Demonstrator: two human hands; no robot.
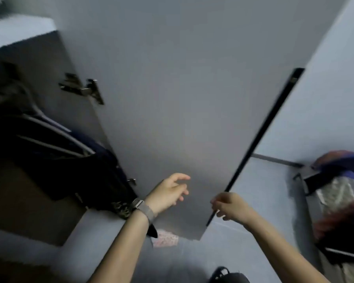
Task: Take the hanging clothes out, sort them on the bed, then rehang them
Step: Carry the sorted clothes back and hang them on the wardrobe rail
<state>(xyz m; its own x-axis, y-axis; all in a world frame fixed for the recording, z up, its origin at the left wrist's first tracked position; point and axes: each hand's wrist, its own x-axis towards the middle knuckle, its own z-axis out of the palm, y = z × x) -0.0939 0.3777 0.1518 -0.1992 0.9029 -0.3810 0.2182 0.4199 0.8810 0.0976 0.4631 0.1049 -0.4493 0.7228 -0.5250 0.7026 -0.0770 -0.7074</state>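
Observation:
A grey wardrobe door stands swung open in the middle of the view. My right hand grips its dark front edge low down. My left hand, with a watch on the wrist, hovers in front of the door's inner face with relaxed fingers and holds nothing. Dark clothes hang on pale hangers inside the open wardrobe at the left. The picture is blurred by motion.
A metal hinge joins the door to the wardrobe side. At the right edge are a dark frame with crinkled plastic and reddish and blue cloth. Pale floor lies below, with a patterned item near the door's bottom corner.

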